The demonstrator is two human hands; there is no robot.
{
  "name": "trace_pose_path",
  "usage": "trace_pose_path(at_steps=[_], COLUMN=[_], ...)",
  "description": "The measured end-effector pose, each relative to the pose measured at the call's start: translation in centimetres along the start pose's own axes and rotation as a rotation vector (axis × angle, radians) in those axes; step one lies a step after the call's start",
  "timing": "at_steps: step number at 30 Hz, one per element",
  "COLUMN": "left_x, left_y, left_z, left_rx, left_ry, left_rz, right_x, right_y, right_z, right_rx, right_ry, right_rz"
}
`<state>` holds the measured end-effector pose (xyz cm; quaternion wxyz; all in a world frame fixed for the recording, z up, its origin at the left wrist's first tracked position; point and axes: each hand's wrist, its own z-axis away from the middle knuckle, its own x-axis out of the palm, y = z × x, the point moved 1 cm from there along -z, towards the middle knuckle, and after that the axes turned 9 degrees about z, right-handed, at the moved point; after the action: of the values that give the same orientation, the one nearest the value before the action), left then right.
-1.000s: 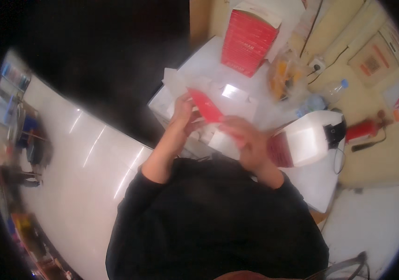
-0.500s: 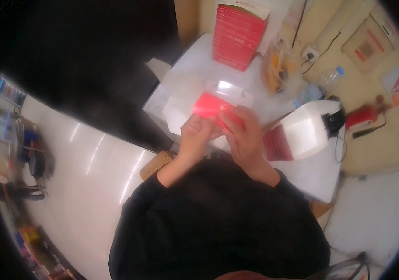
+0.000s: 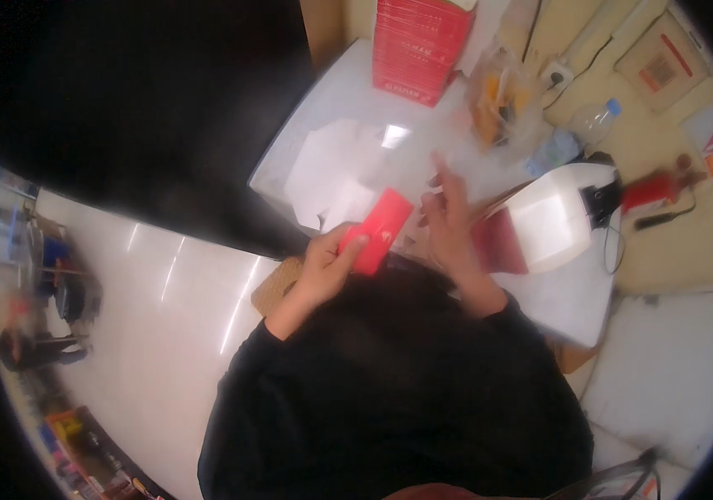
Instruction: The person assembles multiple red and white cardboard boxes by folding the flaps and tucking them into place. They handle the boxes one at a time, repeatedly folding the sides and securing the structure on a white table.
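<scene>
A flat red packet [image 3: 385,225] with a small light mark on its face slants upward over the near edge of the white table. It is held at its left side by my left hand [image 3: 329,258], thumb across the front. My right hand [image 3: 450,217] hangs to the right of the packet, apart from it. Its fingers are spread and somewhat blurred, with nothing visible in them. Beyond the packet, sheets of white paper [image 3: 323,171] lie on the table [image 3: 315,100].
A tall red stack [image 3: 419,54] stands at the back of the table. To its right are a plastic bag [image 3: 498,100] and a clear bottle [image 3: 597,121]. A white tray [image 3: 547,221] holds dark red pieces [image 3: 498,242] at the right. A woven brown object [image 3: 277,283] is beside my left forearm.
My right hand has let go of the red packet and moved away to the right. The packet has turned more upright in my left hand. A white flap at the table's left edge no longer shows.
</scene>
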<state>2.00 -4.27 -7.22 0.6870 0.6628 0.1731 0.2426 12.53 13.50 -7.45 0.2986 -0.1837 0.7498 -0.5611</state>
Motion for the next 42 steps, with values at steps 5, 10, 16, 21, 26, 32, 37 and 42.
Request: trace_pose_path(at_steps=[5, 10, 16, 21, 26, 32, 37, 42], left_x=[0.7, 0.9, 1.4, 2.7, 2.5, -3.6, -5.4, -3.3], left_y=[1.1, -0.1, 0.5, 1.1, 2.0, 6.4, 4.6, 3.1], left_z=[0.5, 0.2, -0.1, -1.2, -1.7, -4.3, -3.6, -0.5], left_rx=[-0.264, -0.262, -0.237, 0.025, 0.477, 0.721, 0.348, 0.182], left_ry=[-0.14, -0.259, -0.295, -0.033, -0.003, 0.567, 0.47, 0.4], left_rz=[-0.295, -0.078, -0.248, -0.265, -0.659, -1.245, -1.131, -0.539], right_x=[-1.2, -0.9, -1.1, 0.0, -0.3, -4.1, -5.3, -5.4], right_y=[-1.2, -1.6, -1.6, -2.0, -1.0, -0.9, -1.7, -3.0], right_z=[0.9, 2.1, 2.4, 2.3, 1.6, 0.3, 0.4, 1.9], right_rx=[-0.237, -0.404, -0.429, -0.089, -0.033, 0.089, 0.086, 0.155], right_ry=[-0.169, -0.273, -0.417, -0.101, -0.214, -0.494, -0.614, -0.532], right_rz=[0.457, 0.529, 0.422, 0.108, 0.144, -0.051, -0.166, -0.152])
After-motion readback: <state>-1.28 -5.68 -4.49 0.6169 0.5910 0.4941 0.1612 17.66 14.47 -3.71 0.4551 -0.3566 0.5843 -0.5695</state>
